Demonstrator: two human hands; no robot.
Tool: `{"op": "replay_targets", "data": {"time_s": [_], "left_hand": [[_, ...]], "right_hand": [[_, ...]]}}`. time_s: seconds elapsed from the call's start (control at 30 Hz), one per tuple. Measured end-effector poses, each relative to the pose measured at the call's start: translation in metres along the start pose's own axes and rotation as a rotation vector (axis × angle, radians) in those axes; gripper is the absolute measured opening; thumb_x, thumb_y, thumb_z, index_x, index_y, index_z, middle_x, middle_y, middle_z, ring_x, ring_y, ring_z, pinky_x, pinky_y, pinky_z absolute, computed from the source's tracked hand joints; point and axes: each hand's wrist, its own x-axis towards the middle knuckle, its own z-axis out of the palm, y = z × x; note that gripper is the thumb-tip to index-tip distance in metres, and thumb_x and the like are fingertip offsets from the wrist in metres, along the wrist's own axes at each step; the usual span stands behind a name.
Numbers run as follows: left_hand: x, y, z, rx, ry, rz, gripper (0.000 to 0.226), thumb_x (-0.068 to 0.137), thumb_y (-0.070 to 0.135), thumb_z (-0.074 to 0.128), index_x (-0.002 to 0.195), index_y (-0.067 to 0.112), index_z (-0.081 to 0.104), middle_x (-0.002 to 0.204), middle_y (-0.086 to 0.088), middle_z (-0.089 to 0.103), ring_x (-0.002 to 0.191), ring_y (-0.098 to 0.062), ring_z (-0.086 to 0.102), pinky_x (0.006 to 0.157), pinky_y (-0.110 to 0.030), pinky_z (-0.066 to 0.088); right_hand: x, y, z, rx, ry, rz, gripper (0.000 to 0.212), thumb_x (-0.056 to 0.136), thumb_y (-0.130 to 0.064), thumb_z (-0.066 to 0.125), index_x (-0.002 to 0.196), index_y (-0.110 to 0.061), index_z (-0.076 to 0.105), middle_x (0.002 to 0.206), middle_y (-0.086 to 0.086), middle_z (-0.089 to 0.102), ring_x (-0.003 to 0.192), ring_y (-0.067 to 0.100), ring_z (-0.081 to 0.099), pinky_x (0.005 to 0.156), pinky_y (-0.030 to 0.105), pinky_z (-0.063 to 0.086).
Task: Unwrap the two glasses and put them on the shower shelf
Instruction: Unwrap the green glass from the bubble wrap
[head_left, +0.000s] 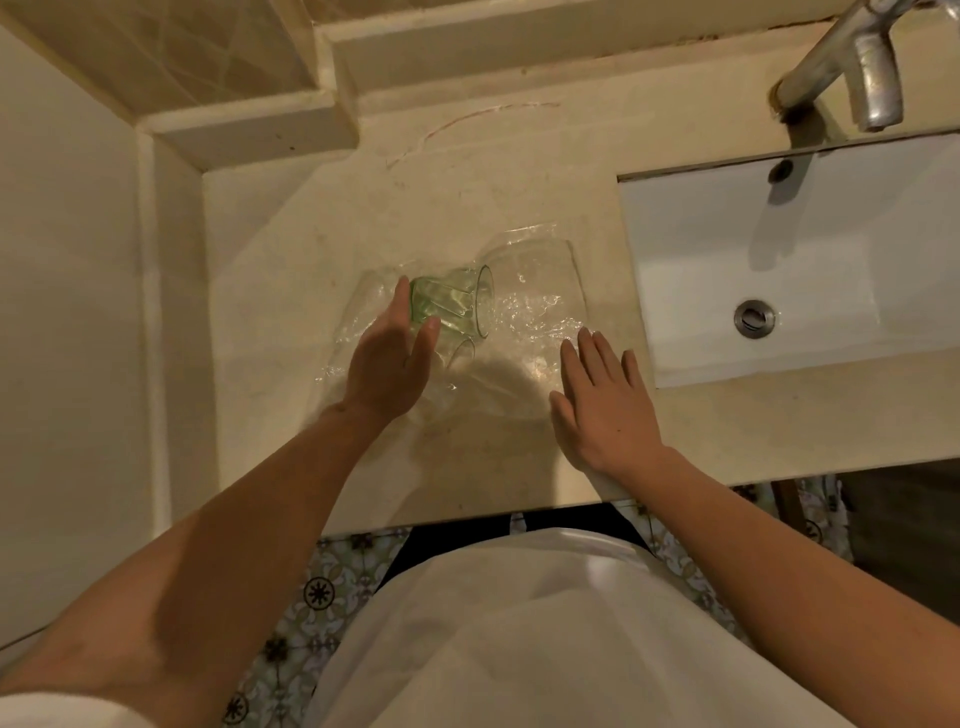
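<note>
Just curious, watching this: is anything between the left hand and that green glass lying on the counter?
Nothing solid. The left hand already touches the green glass, which lies on its side on the clear plastic wrap. Whether a layer of wrap covers the glass is unclear.

My green glass (452, 304) is clear and glossy, lying on crinkled, shiny transparent plastic wrap (535, 306); the counter (467, 197) looks like smooth, matt cream stone, the sink (831, 249) glossy white ceramic, the tap (857, 62) dull metal
</note>
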Motion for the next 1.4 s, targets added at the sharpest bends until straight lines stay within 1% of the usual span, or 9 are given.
{"op": "replay_targets", "data": {"time_s": [0.2,0.4,0.53,0.63,0.83,1.07,1.2,1.27,1.4], "left_hand": [[0.009,0.01,-0.008,0.105,-0.086,0.0,0.067,0.104,0.04,0.01,0.136,-0.005,0.048,0.118,-0.024,0.056,0.11,-0.041,0.055,0.088,-0.043,0.048],[0.016,0.012,-0.011,0.128,-0.058,-0.032,0.054,0.106,0.036,0.026,0.122,-0.003,0.059,0.122,-0.025,0.06,0.116,-0.038,0.055,0.101,-0.043,0.045],[0.021,0.03,-0.014,-0.02,0.114,-0.013,0.05,0.105,0.028,0.044,0.149,0.005,0.046,0.153,-0.017,0.048,0.142,-0.029,0.044,0.116,-0.031,0.033],[0.02,0.043,-0.004,0.029,0.013,0.128,0.057,0.104,0.033,0.046,0.157,0.017,0.034,0.165,-0.019,0.023,0.152,-0.033,0.028,0.115,-0.038,0.034],[0.026,0.053,0.017,0.023,-0.112,-0.076,0.091,0.095,0.066,0.041,0.162,0.015,0.007,0.17,-0.012,0.003,0.157,-0.021,0.004,0.126,-0.039,0.019],[0.03,0.053,0.016,-0.074,-0.2,-0.269,0.097,0.096,0.067,0.039,0.161,0.008,-0.002,0.169,-0.017,0.009,0.154,-0.032,0.02,0.123,-0.046,0.025],[0.032,0.058,0.016,0.191,-0.298,-0.278,0.084,0.1,0.066,0.022,0.161,0.009,0.009,0.163,-0.025,0.021,0.153,-0.04,0.016,0.123,-0.057,0.015],[0.034,0.06,0.009,0.246,-0.359,-0.273,0.079,0.099,0.064,0.013,0.159,0.013,0.02,0.158,-0.026,0.029,0.146,-0.046,0.025,0.118,-0.062,0.025],[0.025,0.072,-0.006,0.163,-0.175,-0.156,0.078,0.094,0.068,0.046,0.142,0.006,0.04,0.128,-0.022,0.059,0.115,-0.042,0.058,0.093,-0.054,0.052]], "right_hand": [[0.001,0.001,-0.005,0.019,-0.003,-0.013,0.062,0.106,-0.039,0.033,0.158,-0.008,0.021,0.168,0.016,0.014,0.156,0.034,0.008,0.123,0.057,0.014],[0.003,0.002,-0.011,0.03,0.003,-0.018,0.058,0.107,-0.037,0.034,0.157,-0.009,0.025,0.167,0.014,0.018,0.155,0.033,0.01,0.123,0.055,0.016],[0.005,0.004,-0.011,0.03,-0.002,-0.016,0.058,0.107,-0.037,0.034,0.157,-0.009,0.025,0.167,0.014,0.02,0.155,0.033,0.012,0.123,0.054,0.018],[0.005,0.003,-0.008,0.039,-0.001,0.0,0.057,0.106,-0.035,0.035,0.157,-0.009,0.026,0.167,0.014,0.02,0.156,0.032,0.012,0.123,0.053,0.019],[0.006,0.003,-0.007,0.082,0.014,0.029,0.059,0.105,-0.031,0.04,0.158,-0.009,0.025,0.167,0.01,0.022,0.156,0.029,0.013,0.125,0.051,0.016],[0.005,0.005,-0.008,0.139,0.036,0.03,0.056,0.104,-0.025,0.041,0.156,-0.009,0.029,0.167,0.01,0.024,0.155,0.03,0.015,0.125,0.05,0.017],[0.006,0.006,-0.009,0.157,0.048,0.018,0.054,0.102,-0.023,0.043,0.153,-0.009,0.035,0.164,0.01,0.029,0.153,0.031,0.019,0.123,0.05,0.02],[0.006,0.008,-0.01,0.162,0.055,0.018,0.052,0.102,-0.023,0.042,0.152,-0.009,0.037,0.163,0.009,0.031,0.153,0.031,0.02,0.122,0.05,0.022],[0.006,0.012,-0.011,0.181,0.067,0.008,0.05,0.103,-0.022,0.044,0.151,-0.008,0.039,0.162,0.009,0.034,0.152,0.032,0.023,0.12,0.051,0.025]]}}
